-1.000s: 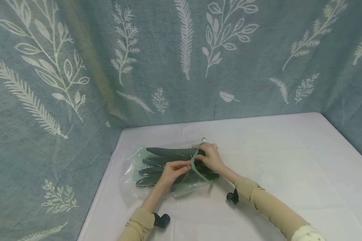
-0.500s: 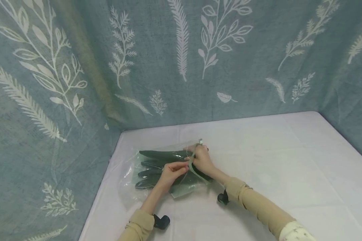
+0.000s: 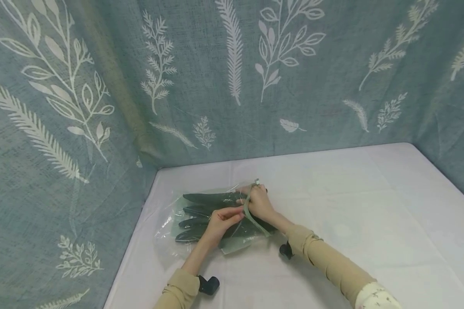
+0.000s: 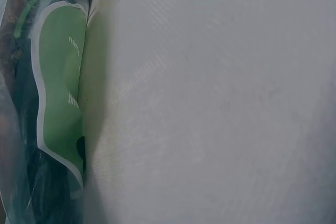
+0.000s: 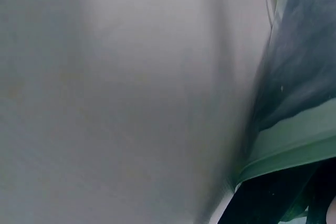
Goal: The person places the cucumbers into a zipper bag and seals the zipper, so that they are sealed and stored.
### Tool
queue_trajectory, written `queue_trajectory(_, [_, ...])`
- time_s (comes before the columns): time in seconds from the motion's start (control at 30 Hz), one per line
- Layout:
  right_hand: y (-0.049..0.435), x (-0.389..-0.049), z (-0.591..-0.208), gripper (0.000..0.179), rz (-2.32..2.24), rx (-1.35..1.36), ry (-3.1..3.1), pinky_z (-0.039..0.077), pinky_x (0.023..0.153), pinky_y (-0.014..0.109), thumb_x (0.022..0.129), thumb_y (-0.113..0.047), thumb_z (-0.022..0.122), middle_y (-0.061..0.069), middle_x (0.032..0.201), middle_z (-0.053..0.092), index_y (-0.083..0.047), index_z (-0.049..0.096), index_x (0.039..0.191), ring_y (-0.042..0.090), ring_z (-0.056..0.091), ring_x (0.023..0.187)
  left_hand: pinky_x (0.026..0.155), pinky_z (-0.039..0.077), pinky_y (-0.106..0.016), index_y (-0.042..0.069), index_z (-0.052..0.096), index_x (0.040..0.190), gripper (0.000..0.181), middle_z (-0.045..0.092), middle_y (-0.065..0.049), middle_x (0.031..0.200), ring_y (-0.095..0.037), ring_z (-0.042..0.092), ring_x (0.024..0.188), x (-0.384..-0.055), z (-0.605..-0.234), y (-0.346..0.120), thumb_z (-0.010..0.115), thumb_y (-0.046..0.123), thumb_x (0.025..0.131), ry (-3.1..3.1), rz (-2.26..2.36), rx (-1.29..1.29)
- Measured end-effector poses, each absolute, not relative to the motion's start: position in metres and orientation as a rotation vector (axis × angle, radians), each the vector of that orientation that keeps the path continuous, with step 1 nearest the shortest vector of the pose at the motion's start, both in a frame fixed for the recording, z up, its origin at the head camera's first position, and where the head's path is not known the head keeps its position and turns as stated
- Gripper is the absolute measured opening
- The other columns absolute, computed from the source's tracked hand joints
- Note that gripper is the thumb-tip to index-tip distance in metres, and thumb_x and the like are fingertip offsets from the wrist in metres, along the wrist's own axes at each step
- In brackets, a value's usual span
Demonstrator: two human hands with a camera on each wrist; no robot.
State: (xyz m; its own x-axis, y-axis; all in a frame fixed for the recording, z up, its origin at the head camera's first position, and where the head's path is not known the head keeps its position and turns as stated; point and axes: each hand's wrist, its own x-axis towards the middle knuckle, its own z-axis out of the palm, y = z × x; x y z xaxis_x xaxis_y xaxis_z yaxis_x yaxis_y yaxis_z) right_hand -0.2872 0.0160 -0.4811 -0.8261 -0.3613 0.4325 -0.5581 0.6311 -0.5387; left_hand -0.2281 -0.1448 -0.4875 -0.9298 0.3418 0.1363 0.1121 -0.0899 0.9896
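A clear plastic zip bag (image 3: pixel 233 245) with a green mouth strip lies on the white table, several dark green cucumbers (image 3: pixel 191 235) side by side in it. My left hand (image 3: pixel 220 222) pinches the mouth edge between thumb and fingers. Through the mouth reaches my right hand (image 3: pixel 258 202), gripping the right end of the uppermost cucumber (image 3: pixel 209 198); its fingertips show through the plastic. In the right wrist view, the green strip (image 5: pixel 294 153) crosses above dark cucumber ends (image 5: pixel 268 198). A green printed label (image 4: pixel 60 77) on the bag appears in the left wrist view.
White cloth covers the table (image 3: pixel 352 206). A blue-green curtain (image 3: pixel 216 86) with white leaf prints hangs behind it and along the left side. Black wrist cameras sit by the left cuff (image 3: pixel 209 285) and the right cuff (image 3: pixel 286 250).
My right hand has moved left, deeper into the bag mouth, and the uppermost cucumber has slid left with it. The left hand keeps its pinch on the edge.
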Motion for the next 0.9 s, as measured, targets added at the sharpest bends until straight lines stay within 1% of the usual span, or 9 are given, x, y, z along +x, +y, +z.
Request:
queue_trajectory(0.2, [0.019,-0.291,-0.483,0.031,0.987,0.791,-2.586,0.038,0.08,0.039,0.084,-0.016,0.069,0.011,0.106,0.072,-0.003,0.068,0.112,0.026,0.066,0.099,0.084,0.053,-0.015,0.039,0.071,0.094,0.042,0.071,0.021,0.098,0.003,0.066,0.092,-0.228,-0.489,-0.143,0.061,-0.002,0.089,2.004,2.157,0.48])
queue_trajectory(0.37, [0.029,-0.297,-0.487,0.032,1.072,0.921,-2.566,0.043,0.101,0.043,0.088,-0.01,0.065,0.015,0.117,0.067,-0.001,0.063,0.119,0.03,0.061,0.112,0.084,0.054,-0.017,0.037,0.071,0.094,0.037,0.071,0.021,0.098,0.003,0.066,0.092,-0.228,-0.488,-0.143,0.063,0.001,0.088,2.031,2.138,0.476])
queue_trajectory(0.43, [0.035,-0.298,-0.486,0.035,1.119,0.974,-2.559,0.043,0.105,0.047,0.088,-0.006,0.063,0.018,0.123,0.063,0.001,0.06,0.122,0.033,0.058,0.117,0.084,0.054,-0.017,0.03,0.073,0.099,0.03,0.071,0.02,0.098,0.002,0.066,0.093,-0.228,-0.486,-0.141,0.064,0.003,0.088,2.047,2.124,0.47])
queue_trajectory(0.5, [0.043,-0.296,-0.484,0.038,1.131,0.995,-2.589,0.042,0.107,0.046,0.089,-0.004,0.061,0.019,0.128,0.06,0.002,0.057,0.126,0.034,0.055,0.121,0.084,0.054,-0.018,0.017,0.073,0.105,0.023,0.071,0.02,0.098,0.001,0.066,0.093,-0.229,-0.484,-0.139,0.065,0.004,0.087,2.068,2.101,0.453])
queue_trajectory(0.57, [0.051,-0.294,-0.482,0.039,1.152,0.975,-2.639,0.043,0.106,0.045,0.089,-0.003,0.06,0.018,0.13,0.059,0.001,0.056,0.128,0.033,0.055,0.121,0.085,0.054,-0.019,0.003,0.068,0.112,0.025,0.071,0.019,0.1,0.0,0.066,0.094,-0.229,-0.481,-0.136,0.066,0.006,0.087,2.096,2.063,0.436])
queue_trajectory(0.63, [0.059,-0.292,-0.481,0.035,1.142,0.955,-2.686,0.045,0.105,0.042,0.09,-0.006,0.061,0.016,0.127,0.061,0.0,0.059,0.124,0.031,0.058,0.119,0.086,0.054,-0.02,-0.006,0.063,0.115,0.031,0.071,0.017,0.102,0.0,0.066,0.095,-0.229,-0.48,-0.135,0.067,0.007,0.087,2.124,2.024,0.404])
queue_trajectory(0.7, [0.067,-0.289,-0.481,0.028,1.141,0.925,-2.725,0.048,0.101,0.039,0.09,-0.009,0.061,0.014,0.122,0.064,-0.002,0.063,0.117,0.028,0.061,0.113,0.087,0.054,-0.021,-0.007,0.061,0.117,0.035,0.071,0.014,0.105,0.0,0.066,0.096,-0.23,-0.479,-0.135,0.067,0.008,0.087,2.145,1.985,0.366])
queue_trajectory(0.8, [0.08,-0.285,-0.482,0.018,1.16,0.912,-2.732,0.053,0.094,0.038,0.091,-0.011,0.06,0.012,0.111,0.07,-0.003,0.067,0.107,0.025,0.066,0.103,0.089,0.054,-0.022,-0.005,0.062,0.119,0.035,0.071,0.004,0.111,0.0,0.065,0.097,-0.23,-0.478,-0.134,0.068,0.009,0.087,2.179,1.94,0.315])
queue_trajectory(0.9, [0.092,-0.283,-0.482,0.018,1.2,0.893,-2.712,0.052,0.094,0.04,0.092,-0.009,0.06,0.012,0.107,0.07,-0.003,0.067,0.106,0.026,0.066,0.102,0.091,0.053,-0.022,-0.002,0.062,0.119,0.035,0.068,-0.007,0.118,0.0,0.064,0.1,-0.23,-0.478,-0.132,0.068,0.011,0.087,2.214,1.891,0.298])
